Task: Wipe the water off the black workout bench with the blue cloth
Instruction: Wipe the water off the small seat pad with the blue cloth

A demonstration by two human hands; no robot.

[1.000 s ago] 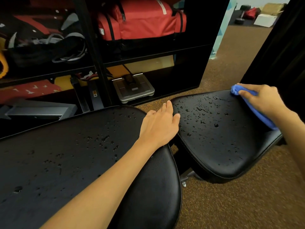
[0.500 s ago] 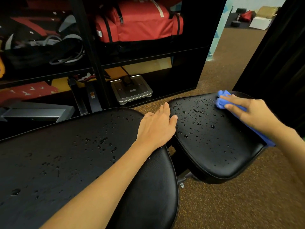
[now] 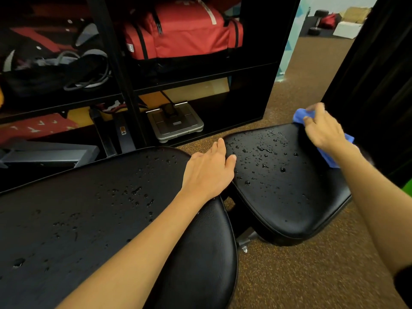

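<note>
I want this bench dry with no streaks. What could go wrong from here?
1. The cloth is bunched under the right hand at the far corner of the seat. A narrow stroke may miss the drops mid-seat or push them off the edge.
2. The left hand rests on the wet back pad beside the gap. It may smear water there or slip.

Red bag [image 3: 185, 34] on a black shelf unit [image 3: 200, 73], grey scale [image 3: 176, 123] below, dumbbell [image 3: 317, 22] far beyond
</note>
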